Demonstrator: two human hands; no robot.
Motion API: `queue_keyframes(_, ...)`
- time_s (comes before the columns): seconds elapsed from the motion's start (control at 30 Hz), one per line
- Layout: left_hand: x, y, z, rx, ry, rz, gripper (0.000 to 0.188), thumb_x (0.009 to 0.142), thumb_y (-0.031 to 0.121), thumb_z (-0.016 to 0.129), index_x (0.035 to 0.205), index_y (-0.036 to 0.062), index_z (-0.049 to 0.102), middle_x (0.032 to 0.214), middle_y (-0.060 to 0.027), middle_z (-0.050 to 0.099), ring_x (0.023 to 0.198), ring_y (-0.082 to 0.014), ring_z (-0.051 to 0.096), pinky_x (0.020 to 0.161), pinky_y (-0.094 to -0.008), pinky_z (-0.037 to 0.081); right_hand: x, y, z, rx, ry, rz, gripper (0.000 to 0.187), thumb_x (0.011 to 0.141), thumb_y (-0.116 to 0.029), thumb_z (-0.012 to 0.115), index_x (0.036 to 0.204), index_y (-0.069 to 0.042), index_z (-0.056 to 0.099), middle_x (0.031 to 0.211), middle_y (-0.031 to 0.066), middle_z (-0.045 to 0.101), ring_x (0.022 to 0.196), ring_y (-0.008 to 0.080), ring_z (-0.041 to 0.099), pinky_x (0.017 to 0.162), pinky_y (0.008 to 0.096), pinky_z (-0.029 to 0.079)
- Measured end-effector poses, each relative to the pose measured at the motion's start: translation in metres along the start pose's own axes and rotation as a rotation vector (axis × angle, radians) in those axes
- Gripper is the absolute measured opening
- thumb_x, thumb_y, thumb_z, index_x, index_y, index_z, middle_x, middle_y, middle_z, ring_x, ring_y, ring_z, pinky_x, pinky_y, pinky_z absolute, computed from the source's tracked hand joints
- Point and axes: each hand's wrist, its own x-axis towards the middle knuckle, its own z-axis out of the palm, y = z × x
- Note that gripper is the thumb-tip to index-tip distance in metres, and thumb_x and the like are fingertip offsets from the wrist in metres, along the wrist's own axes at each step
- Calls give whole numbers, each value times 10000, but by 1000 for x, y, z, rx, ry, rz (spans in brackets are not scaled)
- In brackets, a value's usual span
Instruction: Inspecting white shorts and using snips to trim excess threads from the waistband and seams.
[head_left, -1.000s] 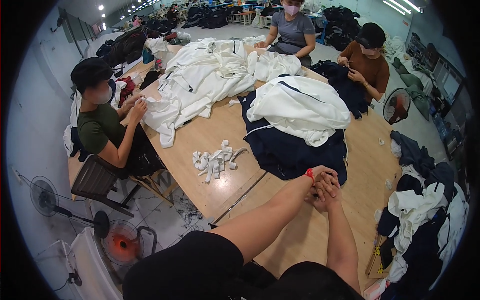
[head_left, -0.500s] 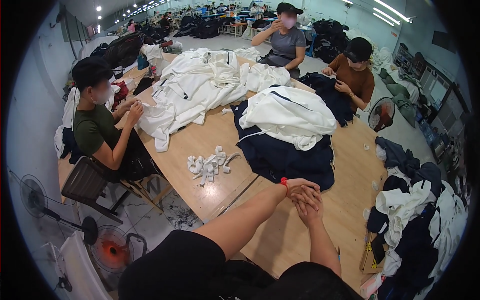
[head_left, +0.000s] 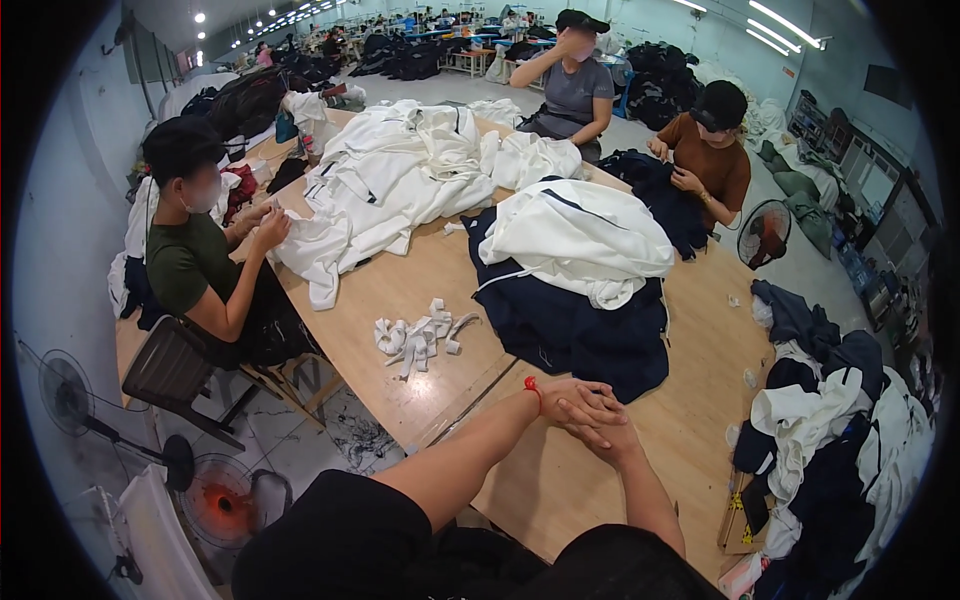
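Left hand [head_left: 556, 400] and right hand [head_left: 618, 436] clasp, fingers [head_left: 584, 413] interlaced, over the bench [head_left: 690, 430]; a navy garment [head_left: 585, 345] lies just beyond, bare wood stretching right toward the bench's edge.

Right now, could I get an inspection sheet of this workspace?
Surface: pale wooden table, white cloth garments heaped at far left.
Job's things: dark navy cloth garment ahead, white cloth garment with dark stripe on top.
Clutter: loose curled white fabric strips on the table; navy-and-white garment pile at right.
Hands: bare left hand and right hand clasped together near the navy garment; nothing seen held.
Cables: thin cord by the dark round fan, left; route unclear.
Surroundings: person in green top, left; person in grey top, beyond; person in brown top, right.
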Motion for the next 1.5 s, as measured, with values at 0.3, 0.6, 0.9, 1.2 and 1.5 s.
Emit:
queue_keyframes(0.3,10,1,-21,-101,81,42,490,1120,290,554,1585,440,520,1689,-87,428,1490,-343,500,1212,-499,417,-4,1,-12,234,40,46,570,1074,-421,625,1624,-339,502,1764,4,344,1609,227,303,1288,446,293)
queue_keyframes(0.6,8,-1,-14,-73,86,-19,489,1108,338,581,1582,443,522,1641,-93,485,1494,-323,504,1205,-500,447,0,5,-23,400,79,-17,546,1064,-300,608,1604,-320,529,1756,-94,356,1648,241,245,1348,445,192)
queue_keyframes(0.9,10,1,-15,-80,72,-31,484,1106,358,580,1577,453,525,1641,-88,481,1476,-320,526,1189,-488,470,-2,2,-11,272,108,86,624,998,-363,752,1588,-319,552,1686,106,448,1490,355,467,1236,434,392)
queue_keyframes(1.2,10,0,-17,-90,94,-38,478,1101,365,593,1565,463,532,1627,-89,491,1450,-311,557,1181,-482,485,0,0,-22,312,119,74,618,997,-371,752,1581,-307,562,1692,117,446,1492,352,473,1258,423,368)
queue_keyframes(1.5,21,-6,-14,-141,107,-12,440,1073,403,632,1513,403,626,1611,-92,532,1448,-299,561,1180,-466,472,-10,12,-10,414,136,55,629,1037,-424,680,1632,-355,486,1759,76,349,1519,365,421,1265,443,352)
